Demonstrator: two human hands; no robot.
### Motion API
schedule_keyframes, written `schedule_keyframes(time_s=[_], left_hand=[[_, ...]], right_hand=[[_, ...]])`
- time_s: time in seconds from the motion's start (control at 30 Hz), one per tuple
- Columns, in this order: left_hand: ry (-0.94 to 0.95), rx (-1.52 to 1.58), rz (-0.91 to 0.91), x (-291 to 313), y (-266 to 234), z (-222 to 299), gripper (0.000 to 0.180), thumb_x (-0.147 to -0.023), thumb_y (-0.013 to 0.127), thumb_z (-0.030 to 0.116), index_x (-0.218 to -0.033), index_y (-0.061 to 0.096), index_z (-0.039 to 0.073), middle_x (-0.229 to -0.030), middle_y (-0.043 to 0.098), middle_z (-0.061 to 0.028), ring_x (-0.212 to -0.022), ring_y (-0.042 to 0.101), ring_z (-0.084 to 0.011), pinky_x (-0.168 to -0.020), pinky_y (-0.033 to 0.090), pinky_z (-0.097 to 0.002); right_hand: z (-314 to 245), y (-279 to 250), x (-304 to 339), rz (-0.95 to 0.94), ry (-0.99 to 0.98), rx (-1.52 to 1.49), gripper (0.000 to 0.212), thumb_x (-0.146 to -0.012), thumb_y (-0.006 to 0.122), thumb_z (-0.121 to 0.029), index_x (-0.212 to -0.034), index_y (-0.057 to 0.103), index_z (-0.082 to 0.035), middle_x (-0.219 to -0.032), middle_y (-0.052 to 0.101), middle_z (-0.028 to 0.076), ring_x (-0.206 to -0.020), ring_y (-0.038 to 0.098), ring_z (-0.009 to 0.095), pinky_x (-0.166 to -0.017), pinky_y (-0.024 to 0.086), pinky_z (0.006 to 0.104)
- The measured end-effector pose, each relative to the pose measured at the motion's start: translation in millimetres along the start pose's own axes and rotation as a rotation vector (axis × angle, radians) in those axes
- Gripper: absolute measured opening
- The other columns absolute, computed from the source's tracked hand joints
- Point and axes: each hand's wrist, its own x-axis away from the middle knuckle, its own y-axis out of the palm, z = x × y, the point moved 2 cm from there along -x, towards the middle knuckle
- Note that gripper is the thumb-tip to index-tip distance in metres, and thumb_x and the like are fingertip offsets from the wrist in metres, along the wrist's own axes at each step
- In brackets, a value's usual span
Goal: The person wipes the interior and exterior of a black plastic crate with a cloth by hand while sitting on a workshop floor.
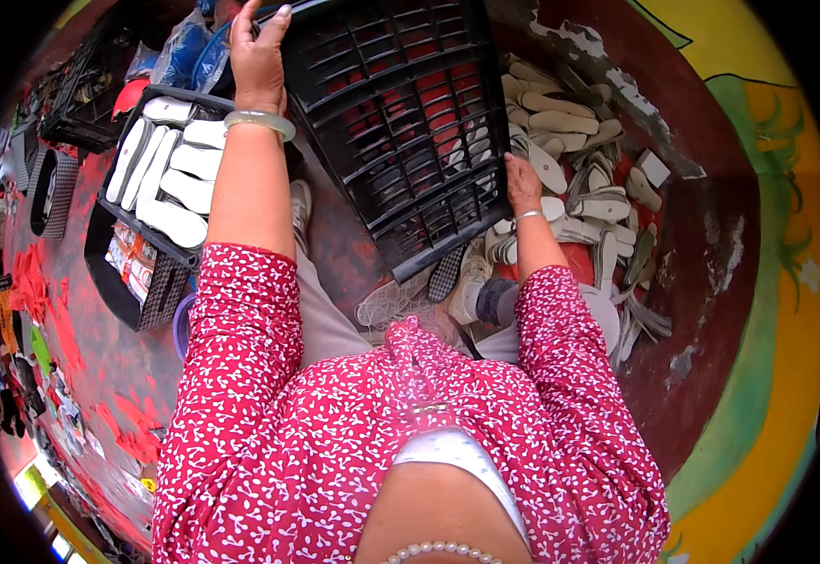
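Observation:
A black slatted plastic crate (pixel 386 202) is tilted in front of me, its lower corner near my feet. At the crate's upper left edge is my left hand (pixel 258 61), thumb over the rim; its fingertips run out of the picture. My right hand (pixel 523 183) grips the crate's right side lower down, fingers curled round the edge. Pale shoe insoles (pixel 560 122) lie heaped on the right, beyond my right hand. More show through the slats. Left of my left forearm, another black crate (pixel 151 242) holds white insoles (pixel 175 169) in rows.
Below that crate stands a dark box (pixel 109 254) with printed packets. A purple basin rim (pixel 181 324) shows beside my left sleeve. Blue plastic bags (pixel 184 52) lie at the far left. Red scraps (pixel 29 282) litter the floor. A painted wall (pixel 777 188) bounds the right side.

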Motion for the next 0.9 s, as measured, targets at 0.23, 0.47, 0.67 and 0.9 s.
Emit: schedule_keyframes(time_s=[0.23, 0.47, 0.67, 0.9], left_hand=[[-0.292, -0.287, 0.143, 84, -38, -18, 0.062, -0.083, 0.065, 0.046, -0.114, 0.045, -0.004, -0.105, 0.052, -0.0096, -0.092, 0.049, -0.0152, -0.083, 0.040, -0.0282], [-0.371, -0.474, -0.086, 156, -44, -41, 0.049, -0.089, 0.057, 0.040, -0.113, 0.050, -0.003, -0.104, 0.058, -0.0090, -0.095, 0.053, -0.0164, -0.087, 0.041, -0.0297], [-0.470, -0.116, -0.108, 107, -45, -5, 0.030, -0.090, 0.057, 0.017, -0.114, 0.050, 0.001, -0.102, 0.060, -0.0078, -0.091, 0.058, -0.0142, -0.080, 0.049, -0.0279], [-0.562, 0.118, -0.140, 78, -33, 27, 0.022, -0.092, 0.054, 0.021, -0.103, 0.056, 0.002, -0.090, 0.062, -0.0036, -0.077, 0.059, -0.0101, -0.070, 0.049, -0.0236]], right_hand=[[-7, 31, 8, 0.076, 0.027, -0.167, 0.053, -0.089, 0.041, -0.056, -0.094, 0.065, -0.009, -0.091, 0.063, 0.017, -0.089, 0.057, 0.037, -0.078, 0.043, 0.0406], [-38, 40, 1, 0.040, 0.159, -0.214, 0.057, -0.088, 0.047, -0.056, -0.091, 0.064, -0.002, -0.078, 0.062, 0.016, -0.073, 0.055, 0.027, -0.072, 0.044, 0.0334], [-97, 14, 8, 0.112, 0.155, -0.227, 0.058, -0.085, 0.052, -0.057, -0.078, 0.062, 0.000, -0.062, 0.056, 0.016, -0.060, 0.049, 0.028, -0.062, 0.041, 0.0386], [-168, -54, 47, 0.073, 0.223, -0.357, 0.052, -0.088, 0.057, -0.043, -0.069, 0.055, 0.006, -0.054, 0.046, 0.009, -0.056, 0.036, 0.015, -0.055, 0.037, 0.0353]])
